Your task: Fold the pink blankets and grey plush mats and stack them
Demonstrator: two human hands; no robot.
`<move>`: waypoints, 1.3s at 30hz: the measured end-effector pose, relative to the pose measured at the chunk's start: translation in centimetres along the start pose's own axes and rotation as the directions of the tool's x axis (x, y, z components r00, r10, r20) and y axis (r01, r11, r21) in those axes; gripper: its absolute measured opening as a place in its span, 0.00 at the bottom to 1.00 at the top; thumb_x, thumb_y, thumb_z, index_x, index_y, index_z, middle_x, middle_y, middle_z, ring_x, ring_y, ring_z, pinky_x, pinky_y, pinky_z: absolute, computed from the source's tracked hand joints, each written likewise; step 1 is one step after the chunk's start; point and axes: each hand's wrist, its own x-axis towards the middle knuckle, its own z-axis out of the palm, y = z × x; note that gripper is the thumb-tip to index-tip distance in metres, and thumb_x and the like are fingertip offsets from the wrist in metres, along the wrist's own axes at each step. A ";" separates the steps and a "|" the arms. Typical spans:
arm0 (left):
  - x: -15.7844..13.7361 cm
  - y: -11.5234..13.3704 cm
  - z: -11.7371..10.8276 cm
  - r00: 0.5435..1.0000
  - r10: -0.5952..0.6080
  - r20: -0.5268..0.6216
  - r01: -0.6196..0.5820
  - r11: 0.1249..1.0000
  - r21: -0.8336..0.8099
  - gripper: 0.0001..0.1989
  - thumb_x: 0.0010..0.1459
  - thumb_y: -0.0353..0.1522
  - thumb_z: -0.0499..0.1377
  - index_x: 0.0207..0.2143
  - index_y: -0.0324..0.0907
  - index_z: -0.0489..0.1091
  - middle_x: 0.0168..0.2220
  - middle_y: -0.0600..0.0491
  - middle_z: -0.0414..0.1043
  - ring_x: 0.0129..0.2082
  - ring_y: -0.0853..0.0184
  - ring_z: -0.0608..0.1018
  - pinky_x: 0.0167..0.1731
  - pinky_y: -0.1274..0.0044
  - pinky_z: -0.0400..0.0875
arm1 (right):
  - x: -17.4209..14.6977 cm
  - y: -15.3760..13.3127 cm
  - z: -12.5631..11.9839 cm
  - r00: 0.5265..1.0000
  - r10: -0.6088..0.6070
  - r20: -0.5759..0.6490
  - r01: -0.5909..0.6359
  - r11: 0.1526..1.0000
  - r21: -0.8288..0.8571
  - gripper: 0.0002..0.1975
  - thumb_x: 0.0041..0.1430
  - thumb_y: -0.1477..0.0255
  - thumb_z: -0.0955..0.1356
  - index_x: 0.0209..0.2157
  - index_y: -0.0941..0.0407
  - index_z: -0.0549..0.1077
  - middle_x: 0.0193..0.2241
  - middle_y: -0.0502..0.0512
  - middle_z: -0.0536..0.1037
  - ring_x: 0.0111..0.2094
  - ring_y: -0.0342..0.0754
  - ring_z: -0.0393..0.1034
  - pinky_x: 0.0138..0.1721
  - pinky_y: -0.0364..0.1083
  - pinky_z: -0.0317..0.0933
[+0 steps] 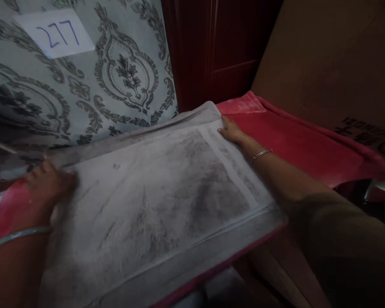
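Note:
A grey plush seat cushion, boxy with seamed edges and a reddish lower rim, lies tilted across the middle of the view. At its left edge, my left hand is closed around the side, slightly smeared by motion. My right hand grips the opposite edge near the far corner, with fingertips on the top face and the rest partly hidden by the side. Each wrist wears a bracelet. Red plush fabric with a pale pink end stretches beyond my right hand, and more pink-red fabric shows by my left wrist.
Behind the cushion stands a wall with grey damask wallpaper, bearing a paper sign marked 277. A dark red panelled door or cabinet is in the corner. A large cardboard box with black print rises at right.

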 end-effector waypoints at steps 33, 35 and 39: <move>-25.8 17.8 -3.8 0.567 0.821 -0.059 -0.775 0.508 -0.377 0.29 0.68 0.45 0.48 0.69 0.56 0.53 0.73 0.53 0.48 0.73 0.48 0.47 0.66 0.44 0.43 | -22.1 0.9 -10.5 0.944 0.330 -0.013 -0.319 0.901 -0.294 0.20 0.65 0.59 0.65 0.44 0.60 0.79 0.41 0.68 0.81 0.43 0.59 0.77 0.36 0.47 0.65; -26.0 17.8 -4.0 0.552 0.831 -0.067 -0.783 0.489 -0.385 0.28 0.69 0.44 0.48 0.69 0.58 0.54 0.72 0.55 0.49 0.73 0.48 0.46 0.66 0.44 0.43 | -22.5 1.0 -10.7 0.942 0.335 -0.008 -0.321 0.898 -0.300 0.19 0.64 0.58 0.66 0.41 0.59 0.80 0.39 0.67 0.82 0.42 0.59 0.77 0.35 0.47 0.64; -26.2 17.8 -4.9 0.500 0.865 -0.049 -0.797 0.437 -0.416 0.25 0.70 0.42 0.46 0.68 0.60 0.56 0.72 0.58 0.51 0.73 0.49 0.44 0.66 0.44 0.40 | -23.1 0.5 -10.9 0.951 0.309 -0.005 -0.296 0.906 -0.303 0.18 0.63 0.60 0.65 0.41 0.58 0.79 0.39 0.65 0.82 0.42 0.58 0.77 0.35 0.47 0.63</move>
